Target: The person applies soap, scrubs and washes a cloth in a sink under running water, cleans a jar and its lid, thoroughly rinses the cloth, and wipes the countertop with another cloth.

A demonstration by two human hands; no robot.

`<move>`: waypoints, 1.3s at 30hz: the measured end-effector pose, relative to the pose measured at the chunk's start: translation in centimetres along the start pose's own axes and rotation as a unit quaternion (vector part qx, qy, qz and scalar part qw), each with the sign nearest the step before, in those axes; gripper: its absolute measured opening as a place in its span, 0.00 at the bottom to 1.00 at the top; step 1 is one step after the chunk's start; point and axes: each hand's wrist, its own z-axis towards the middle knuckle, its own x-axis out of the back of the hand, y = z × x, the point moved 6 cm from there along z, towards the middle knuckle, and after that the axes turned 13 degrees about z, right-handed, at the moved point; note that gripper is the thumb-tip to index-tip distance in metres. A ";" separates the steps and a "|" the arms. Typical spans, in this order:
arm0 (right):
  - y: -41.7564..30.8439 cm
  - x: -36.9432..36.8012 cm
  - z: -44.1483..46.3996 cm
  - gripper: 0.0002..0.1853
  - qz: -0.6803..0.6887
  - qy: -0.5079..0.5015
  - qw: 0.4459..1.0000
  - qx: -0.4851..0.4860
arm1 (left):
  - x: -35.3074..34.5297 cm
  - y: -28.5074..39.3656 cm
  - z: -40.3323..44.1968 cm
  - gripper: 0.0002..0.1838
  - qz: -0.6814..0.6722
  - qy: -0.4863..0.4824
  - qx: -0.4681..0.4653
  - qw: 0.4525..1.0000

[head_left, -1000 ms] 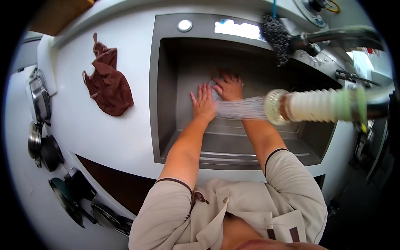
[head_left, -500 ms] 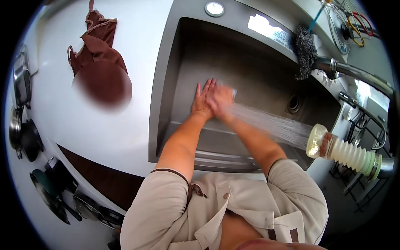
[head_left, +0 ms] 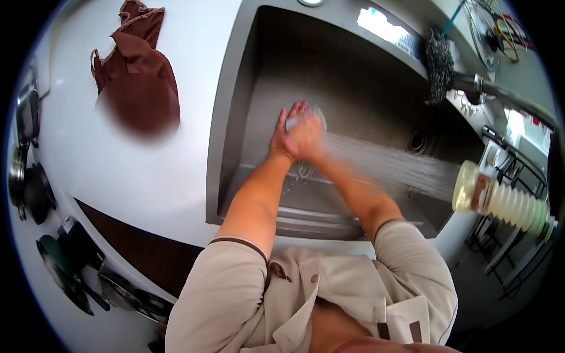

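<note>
Both hands are together inside the metal sink (head_left: pixel 347 112), under a spray of water (head_left: pixel 388 165). My left hand (head_left: pixel 281 141) has its fingers stretched out, with its palm side partly covered. Across it lies my right hand (head_left: pixel 307 136), pressed on the left palm and fingers and blurred by motion, so its grip cannot be made out. A pale, glassy patch (head_left: pixel 318 115) shows around the fingers; whether it is water or a thin object is unclear. Drops fall below the wrists. The spray leaves a ribbed, flexible faucet nozzle (head_left: pixel 468 187) at the right.
A brown cloth garment (head_left: pixel 138 82) lies on the white counter (head_left: pixel 147 182) at the left. A steel-wool scrubber (head_left: pixel 438 65) hangs by the sink's back right. The drain (head_left: pixel 418 141) is at the right. Pans (head_left: pixel 38 191) line the far left; a black rack (head_left: pixel 509 235) stands right.
My right hand has shifted slightly left and down over the left hand, and the pale patch is larger. Water drips below the wrists. The view has moved a little.
</note>
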 end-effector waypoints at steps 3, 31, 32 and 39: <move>7.5 2.4 3.5 0.16 0.392 -0.023 0.915 -0.089 | 1.9 -0.6 0.9 0.44 -0.089 -0.249 -0.055 0.963; 11.4 4.6 -2.1 0.22 0.497 0.278 0.790 -0.228 | 6.2 -4.6 1.9 0.42 -0.378 -0.169 0.122 0.902; 10.4 3.5 -3.8 0.21 0.551 0.248 0.770 -0.206 | 6.7 -5.7 1.4 0.43 -0.316 -0.039 0.264 0.910; 5.7 -3.0 -5.8 0.14 0.774 -0.083 0.592 -0.211 | 4.6 -4.7 3.9 0.28 -0.367 -0.209 0.058 0.904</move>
